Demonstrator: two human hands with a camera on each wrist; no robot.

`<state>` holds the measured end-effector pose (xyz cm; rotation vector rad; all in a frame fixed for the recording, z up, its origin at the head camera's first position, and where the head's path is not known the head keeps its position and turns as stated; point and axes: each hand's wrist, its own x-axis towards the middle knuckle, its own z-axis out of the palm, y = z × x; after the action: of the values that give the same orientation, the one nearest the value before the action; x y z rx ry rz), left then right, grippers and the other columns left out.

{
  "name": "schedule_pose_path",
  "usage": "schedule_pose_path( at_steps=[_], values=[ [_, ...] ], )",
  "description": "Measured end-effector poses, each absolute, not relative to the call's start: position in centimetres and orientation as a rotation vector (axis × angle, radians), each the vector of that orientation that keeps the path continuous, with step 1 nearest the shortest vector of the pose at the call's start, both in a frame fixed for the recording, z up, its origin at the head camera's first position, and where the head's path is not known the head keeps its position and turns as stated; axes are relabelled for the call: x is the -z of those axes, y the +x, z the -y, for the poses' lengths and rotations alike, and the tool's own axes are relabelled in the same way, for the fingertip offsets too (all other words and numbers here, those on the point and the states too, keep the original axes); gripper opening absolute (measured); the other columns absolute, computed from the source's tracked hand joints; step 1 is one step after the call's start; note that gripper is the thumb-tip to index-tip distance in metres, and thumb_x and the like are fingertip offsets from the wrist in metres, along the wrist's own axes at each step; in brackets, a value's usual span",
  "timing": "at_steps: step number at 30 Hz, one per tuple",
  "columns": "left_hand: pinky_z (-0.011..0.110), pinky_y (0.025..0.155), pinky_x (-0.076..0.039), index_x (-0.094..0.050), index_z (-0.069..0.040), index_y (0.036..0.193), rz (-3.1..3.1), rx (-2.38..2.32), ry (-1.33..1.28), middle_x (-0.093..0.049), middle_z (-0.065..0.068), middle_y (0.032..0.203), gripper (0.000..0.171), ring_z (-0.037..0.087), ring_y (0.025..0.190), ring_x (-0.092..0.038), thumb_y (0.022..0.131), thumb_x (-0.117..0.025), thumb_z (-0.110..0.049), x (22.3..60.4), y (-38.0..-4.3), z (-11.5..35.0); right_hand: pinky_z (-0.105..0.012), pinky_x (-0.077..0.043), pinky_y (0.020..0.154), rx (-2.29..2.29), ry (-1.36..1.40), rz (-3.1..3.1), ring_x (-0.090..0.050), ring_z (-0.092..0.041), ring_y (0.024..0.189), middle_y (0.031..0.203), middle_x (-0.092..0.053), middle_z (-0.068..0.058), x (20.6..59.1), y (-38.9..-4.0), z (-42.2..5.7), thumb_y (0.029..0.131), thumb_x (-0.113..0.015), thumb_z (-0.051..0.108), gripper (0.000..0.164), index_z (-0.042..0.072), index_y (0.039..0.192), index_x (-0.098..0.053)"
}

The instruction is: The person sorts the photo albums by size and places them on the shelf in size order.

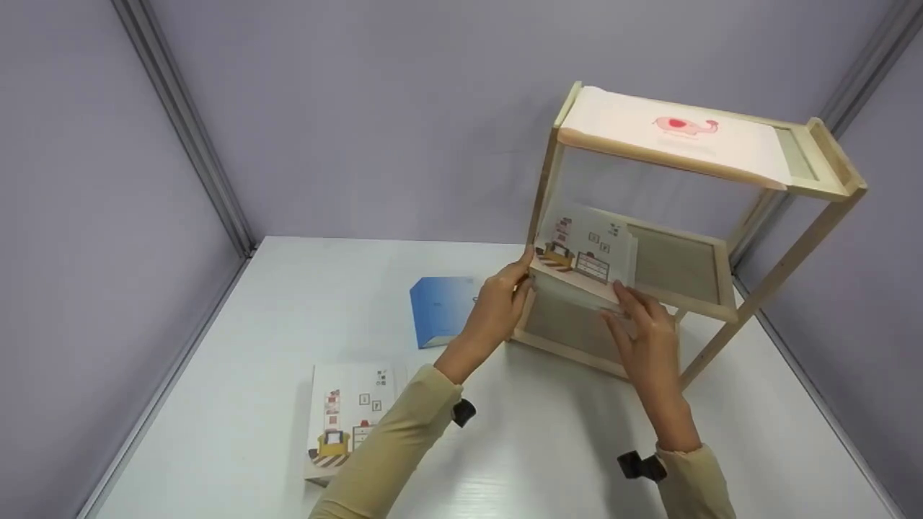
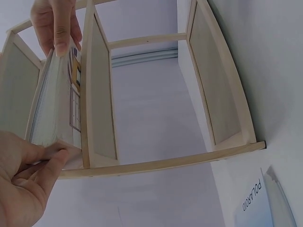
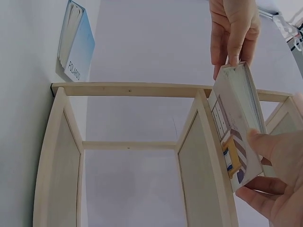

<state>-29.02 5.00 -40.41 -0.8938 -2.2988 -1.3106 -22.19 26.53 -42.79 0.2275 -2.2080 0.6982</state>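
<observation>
A thick white book (image 1: 580,252), its cover printed with a yellow armchair and a chest of drawers, is at the middle shelf (image 1: 681,267) of a wooden rack. My left hand (image 1: 500,299) pinches the book's left end, beside the rack's left post. Its right corner is gripped by my right hand (image 1: 644,335), thumb and fingers on either side. Page edges (image 2: 52,99) face outward between the two hands in the left wrist view. The right wrist view shows the cover close along the shelf's front rail (image 3: 215,156).
White cloth (image 1: 634,130) with a pink elephant covers most of the rack's top. Beneath the middle is a lower shelf (image 1: 570,317). A blue Polaroid book (image 1: 440,310) stands left of the rack on the white table (image 1: 252,324). Nearer me lies a similar white book (image 1: 353,404), partly behind my left sleeve.
</observation>
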Motion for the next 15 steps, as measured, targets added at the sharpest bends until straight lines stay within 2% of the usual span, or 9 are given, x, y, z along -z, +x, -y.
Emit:
schedule_pose_path(
  at_steps=[10, 15],
  values=[
    [0.018, 0.087, -0.048, -0.035, -0.005, 0.141, 2.278, 1.337, -0.895, -0.056, 0.014, 0.127, 0.050, 0.019, 0.109, -0.060, 0.094, -0.051, -0.007, 40.37, -29.28, -4.95, -0.048, -0.047, 0.080, -0.678, 0.265, 2.205, -0.059, -0.030, 0.089, 0.113, -0.058, -0.018, 42.57, -22.43, -26.68, 0.081, -0.071, 0.010, 0.048, 0.010, 0.127, -0.058],
    [0.019, 0.086, -0.049, -0.037, -0.004, 0.140, 2.273, 1.367, -0.898, -0.057, 0.015, 0.126, 0.048, 0.020, 0.108, -0.060, 0.094, -0.051, -0.007, 40.32, -29.39, -4.85, -0.048, -0.045, 0.084, -0.686, 0.259, 2.230, -0.056, -0.034, 0.101, 0.115, -0.056, -0.020, 42.60, -22.43, -26.54, 0.084, -0.067, 0.011, 0.048, 0.010, 0.130, -0.055]
  ],
)
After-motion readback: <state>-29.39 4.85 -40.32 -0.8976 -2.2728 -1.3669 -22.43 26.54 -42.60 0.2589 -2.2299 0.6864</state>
